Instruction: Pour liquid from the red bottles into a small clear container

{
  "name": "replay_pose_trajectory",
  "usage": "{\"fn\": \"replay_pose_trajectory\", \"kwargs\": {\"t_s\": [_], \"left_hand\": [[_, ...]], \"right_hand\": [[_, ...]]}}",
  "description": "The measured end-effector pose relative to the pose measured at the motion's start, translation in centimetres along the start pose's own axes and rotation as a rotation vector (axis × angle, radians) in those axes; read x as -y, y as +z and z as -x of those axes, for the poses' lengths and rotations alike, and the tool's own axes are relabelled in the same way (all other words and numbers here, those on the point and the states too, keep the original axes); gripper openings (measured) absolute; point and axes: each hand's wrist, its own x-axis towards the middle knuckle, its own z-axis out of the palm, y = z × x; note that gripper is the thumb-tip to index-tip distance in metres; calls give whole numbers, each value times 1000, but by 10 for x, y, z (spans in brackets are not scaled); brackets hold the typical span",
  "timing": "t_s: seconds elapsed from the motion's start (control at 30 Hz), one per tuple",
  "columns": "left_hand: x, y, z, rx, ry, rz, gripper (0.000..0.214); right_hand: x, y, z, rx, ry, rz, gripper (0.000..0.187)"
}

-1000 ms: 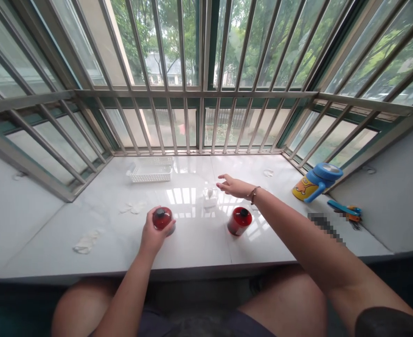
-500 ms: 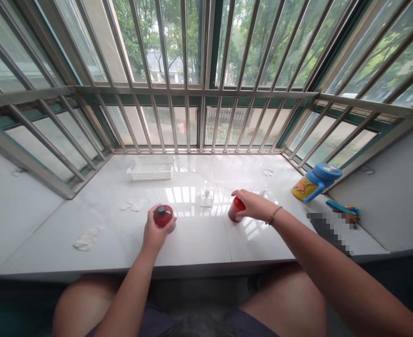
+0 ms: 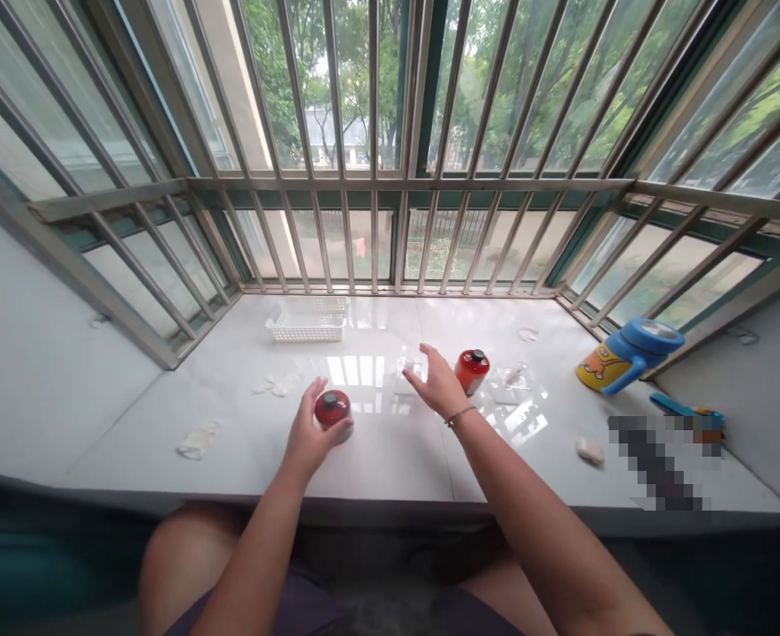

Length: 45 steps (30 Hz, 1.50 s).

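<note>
My left hand (image 3: 306, 435) is wrapped round a small red jar with a dark lid (image 3: 333, 410) standing on the white windowsill (image 3: 390, 450). A second red jar (image 3: 473, 370) stands further back and to the right. My right hand (image 3: 433, 382) hovers just left of that jar with fingers spread, holding nothing. A small clear container (image 3: 408, 367) sits right behind the right hand's fingertips.
A white slotted basket (image 3: 308, 320) stands at the back left near the window bars. A blue and yellow cup (image 3: 628, 352) lies on its side at the right. Crumpled white bits (image 3: 197, 439) lie at the left, a clear wrapper (image 3: 512, 386) right of the far jar.
My right hand has pushed the second red jar further back and let go of it; it now hovers open beside it. The left hand has stayed on its jar. The view shifted left.
</note>
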Motion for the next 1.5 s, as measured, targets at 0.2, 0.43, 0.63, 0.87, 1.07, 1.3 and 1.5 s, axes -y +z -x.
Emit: {"fn": "replay_pose_trajectory", "kwargs": {"t_s": [0.2, 0.43, 0.63, 0.87, 1.07, 1.3, 1.5], "left_hand": [[-10, 10, -5, 25, 150, 18, 43], [-10, 30, 0, -9, 126, 122, 44], [-12, 41, 4, -59, 58, 253, 46], [-11, 42, 1, 2, 74, 200, 42], [-11, 43, 1, -22, 65, 239, 50], [-8, 44, 0, -33, 60, 279, 44], [-9, 39, -1, -11, 45, 182, 68]], "right_hand": [[-11, 48, -4, 6, 91, -168, 52], [12, 59, 89, -51, 44, -242, 31], [19, 49, 140, -146, 68, -246, 23], [17, 57, 149, -238, 62, -251, 20], [17, 59, 149, -271, 44, -258, 20], [15, 60, 149, -274, 32, -265, 20], [12, 63, 150, -271, 22, -271, 19]]}}
